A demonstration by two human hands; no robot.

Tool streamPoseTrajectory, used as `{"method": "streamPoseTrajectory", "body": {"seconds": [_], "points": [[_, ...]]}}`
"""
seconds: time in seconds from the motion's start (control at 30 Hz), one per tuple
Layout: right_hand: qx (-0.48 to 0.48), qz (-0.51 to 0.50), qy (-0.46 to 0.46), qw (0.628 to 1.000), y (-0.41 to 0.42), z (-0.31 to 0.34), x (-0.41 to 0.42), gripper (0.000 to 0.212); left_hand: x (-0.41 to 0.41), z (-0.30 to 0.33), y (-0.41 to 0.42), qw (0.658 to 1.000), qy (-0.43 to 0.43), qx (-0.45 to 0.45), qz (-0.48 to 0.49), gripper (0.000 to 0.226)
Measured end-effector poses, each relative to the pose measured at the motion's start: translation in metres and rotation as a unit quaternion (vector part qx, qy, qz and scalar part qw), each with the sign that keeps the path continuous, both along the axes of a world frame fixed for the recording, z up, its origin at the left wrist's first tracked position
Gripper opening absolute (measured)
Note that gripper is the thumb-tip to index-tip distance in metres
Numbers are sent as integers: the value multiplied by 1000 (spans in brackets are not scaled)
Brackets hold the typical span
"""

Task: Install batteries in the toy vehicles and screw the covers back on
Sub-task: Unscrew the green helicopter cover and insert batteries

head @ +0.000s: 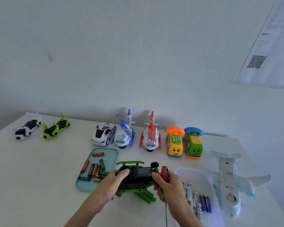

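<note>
Our left hand (112,182) grips the green toy vehicle (136,179) at its left end, thumb laid over the dark underside, fingers curled beneath; our right hand (166,184) is curled round a red-handled screwdriver (164,171) and rests against the vehicle's right end; the vehicle lies upside down on the white table (39,169), its black base with printed label facing up, a black wheel (154,164) standing above the far right corner; whether the battery cover is on we cannot tell; just left of the vehicle a teal tray (111,153) holds loose red and green batteries (94,169); just right of our right hand a clear tray (203,176) holds white batteries and two blue ones (205,203); beyond it a white toy plane (228,177) lies belly up; along the wall stand a police car (103,133), a blue helicopter (124,134), a red helicopter (151,136), a yellow phone car (175,143) and a green phone car (193,142); far left lie a black-and-white toy (27,127) and a lime-green toy (57,128)
</note>
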State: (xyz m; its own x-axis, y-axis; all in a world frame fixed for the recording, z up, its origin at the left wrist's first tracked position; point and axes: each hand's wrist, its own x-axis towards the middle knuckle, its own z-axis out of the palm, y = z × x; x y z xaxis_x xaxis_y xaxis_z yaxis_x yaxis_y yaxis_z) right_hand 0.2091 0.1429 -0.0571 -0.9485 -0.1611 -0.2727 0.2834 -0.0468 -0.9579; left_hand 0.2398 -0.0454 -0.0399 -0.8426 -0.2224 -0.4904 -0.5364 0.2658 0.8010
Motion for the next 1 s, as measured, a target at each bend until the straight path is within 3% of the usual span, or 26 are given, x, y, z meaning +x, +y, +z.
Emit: {"method": "streamPoseTrajectory", "body": {"seconds": [0.2, 0.27, 0.37, 0.47, 0.57, 0.7, 0.87, 1.0], "points": [[-2, -10, -6, 1000, -2, -2, 1, 18, -2, -5, 4, 1000, 13, -25, 8, 42], [-6, -14, -6, 1000, -1, -3, 1, 19, -2, -13, 5, 991, 36, -126, 9, 51], [-9, -18, -2, 1000, -2, -5, 2, 19, -3, -23, 9, 911, 196, -362, 29, 78], [-18, -21, -1, 1000, -3, -7, 2, 19, -11, -24, 23, 833, 366, -413, -41, 61], [-34, -18, -17, 999, 0, -7, 1, 23, -19, -26, 37, 798, 399, -435, -120, 43], [-31, -10, -22, 999, 11, -1, -3, 26, -28, -33, 43, 777, 396, -468, -145, 28], [-31, -83, 139, 986, 28, 34, -7, 38, -30, -40, 43, 761, 406, -488, -133, 41], [64, -108, 306, 944, 34, 73, -9, 45, -28, -45, 43, 746, 411, -510, -122, 27]]}}
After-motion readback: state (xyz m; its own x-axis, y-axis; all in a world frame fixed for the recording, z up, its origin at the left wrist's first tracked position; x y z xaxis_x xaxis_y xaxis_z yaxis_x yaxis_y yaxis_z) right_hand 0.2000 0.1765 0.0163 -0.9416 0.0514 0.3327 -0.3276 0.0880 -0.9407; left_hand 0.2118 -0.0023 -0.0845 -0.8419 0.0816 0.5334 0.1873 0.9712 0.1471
